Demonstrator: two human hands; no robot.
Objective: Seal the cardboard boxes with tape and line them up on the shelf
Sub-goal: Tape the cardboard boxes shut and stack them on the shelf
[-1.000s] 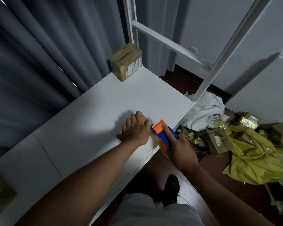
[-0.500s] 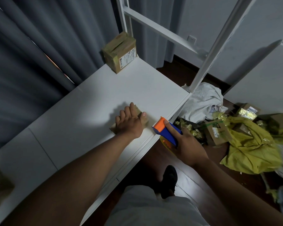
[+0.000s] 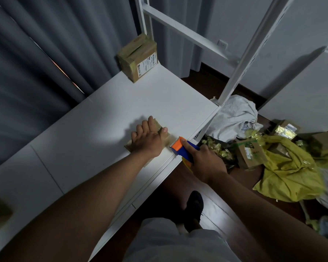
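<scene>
Head view: taping is the step in hand. The left hand (image 3: 147, 141) lies flat, fingers straight, pressing a small flat brown cardboard box (image 3: 159, 129) onto the white shelf board (image 3: 106, 118), close to its near right edge. The right hand (image 3: 206, 161) grips the orange-and-blue tape dispenser (image 3: 181, 148), just beside the box at the edge. Next, I judge, comes drawing tape across. A taped brown carton (image 3: 138, 59) stands far back; open board lies between.

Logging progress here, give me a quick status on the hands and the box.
Left hand pressing flat on small box on shelf. Right hand gripping tape dispenser beside the box. Nothing blocking.
</scene>
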